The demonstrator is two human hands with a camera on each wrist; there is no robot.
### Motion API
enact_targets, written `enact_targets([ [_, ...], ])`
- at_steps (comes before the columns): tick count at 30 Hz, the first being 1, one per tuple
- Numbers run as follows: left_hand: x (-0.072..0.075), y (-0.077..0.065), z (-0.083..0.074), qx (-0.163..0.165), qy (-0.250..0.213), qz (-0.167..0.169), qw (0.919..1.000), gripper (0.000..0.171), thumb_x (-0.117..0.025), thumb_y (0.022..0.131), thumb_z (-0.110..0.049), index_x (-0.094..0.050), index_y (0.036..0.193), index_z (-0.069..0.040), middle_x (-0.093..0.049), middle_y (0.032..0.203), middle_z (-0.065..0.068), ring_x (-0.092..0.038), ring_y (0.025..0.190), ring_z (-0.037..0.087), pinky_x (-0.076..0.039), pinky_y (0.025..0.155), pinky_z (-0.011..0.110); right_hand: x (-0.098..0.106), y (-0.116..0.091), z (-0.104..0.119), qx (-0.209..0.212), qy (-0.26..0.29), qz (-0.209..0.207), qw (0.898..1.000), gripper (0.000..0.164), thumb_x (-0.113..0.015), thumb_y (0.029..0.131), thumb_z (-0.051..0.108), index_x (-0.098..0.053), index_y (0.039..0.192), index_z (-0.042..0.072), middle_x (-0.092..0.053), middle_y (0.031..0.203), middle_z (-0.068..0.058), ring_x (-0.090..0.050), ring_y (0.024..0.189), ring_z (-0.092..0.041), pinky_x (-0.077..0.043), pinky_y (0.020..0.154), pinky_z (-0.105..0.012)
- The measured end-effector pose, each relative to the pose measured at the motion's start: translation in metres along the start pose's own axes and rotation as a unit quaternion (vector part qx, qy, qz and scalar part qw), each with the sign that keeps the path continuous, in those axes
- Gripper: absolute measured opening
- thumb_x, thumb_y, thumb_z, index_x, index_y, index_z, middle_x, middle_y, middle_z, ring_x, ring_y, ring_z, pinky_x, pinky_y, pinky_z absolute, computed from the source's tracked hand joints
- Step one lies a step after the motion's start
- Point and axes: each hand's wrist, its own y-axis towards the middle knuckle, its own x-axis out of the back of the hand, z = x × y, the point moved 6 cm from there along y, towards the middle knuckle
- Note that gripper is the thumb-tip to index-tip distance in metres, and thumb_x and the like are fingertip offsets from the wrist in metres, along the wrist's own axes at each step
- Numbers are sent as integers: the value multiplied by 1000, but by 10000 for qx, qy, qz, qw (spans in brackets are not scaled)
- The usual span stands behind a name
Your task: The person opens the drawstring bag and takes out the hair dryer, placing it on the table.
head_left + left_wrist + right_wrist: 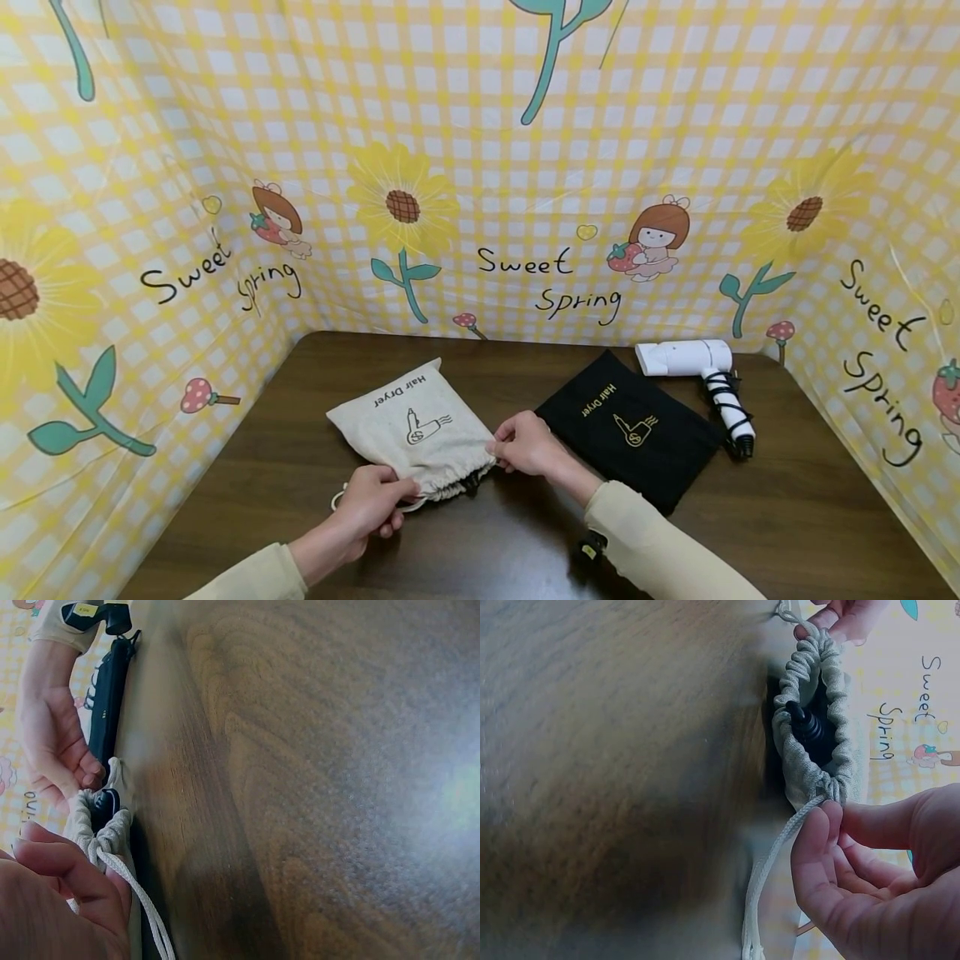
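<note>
A cream drawstring bag (420, 425), printed "Hair Dryer" with a dryer picture, lies on the table with its gathered mouth toward me. My left hand (367, 502) pinches the left corner of that mouth, where a white cord (142, 900) comes out. At the opposite corner my right hand (525, 444) pinches the cloth between thumb and fingers, beside another cord (769, 870). Between the ruffled edges the mouth gapes partly, and a black cord end (808, 726) shows inside. The rest of what the bag contains is hidden.
A black "Hair Dryer" bag (637, 433) lies flat to the right, close to my right forearm. Beyond it rests a white hair dryer (686, 358) with its black cord wound round the handle. A checked cloth (525, 208) walls the brown table (247, 450).
</note>
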Motion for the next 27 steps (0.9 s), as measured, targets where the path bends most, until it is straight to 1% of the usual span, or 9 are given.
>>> enact_targets([
  [6,1,1,-1,-54,103,-47,9999,10,-71,88,-6,-65,82,0,-67,66,9,-47,42,9,-38,39,22,2,1,0,-14,-73,78,9999,14,-75,98,8,-75,86,1,-69,71,-5,-68,63,-17,-61,65,-38],
  [11,2,1,0,-76,61,-40,9999,10,-70,88,-5,-64,82,1,-71,72,8,-48,42,9,-38,39,21,2,1,0,7,-75,88,9999,15,-75,98,8,-75,86,0,-69,71,-6,-68,63,-17,-61,65,-38],
  [21,3,1,0,0,106,-102,9999,10,-70,89,-5,-65,83,1,-72,74,7,-48,43,10,-38,39,22,3,0,1,56,-112,57,9999,15,-76,98,8,-75,86,0,-69,70,-7,-68,62,-17,-60,63,-36],
  [27,4,1,1,15,92,-104,9999,9,-69,90,-4,-64,84,1,-73,76,7,-48,43,10,-38,39,22,4,1,0,37,-77,40,10000,15,-75,98,9,-76,86,0,-69,70,-6,-68,63,-16,-59,62,-32],
])
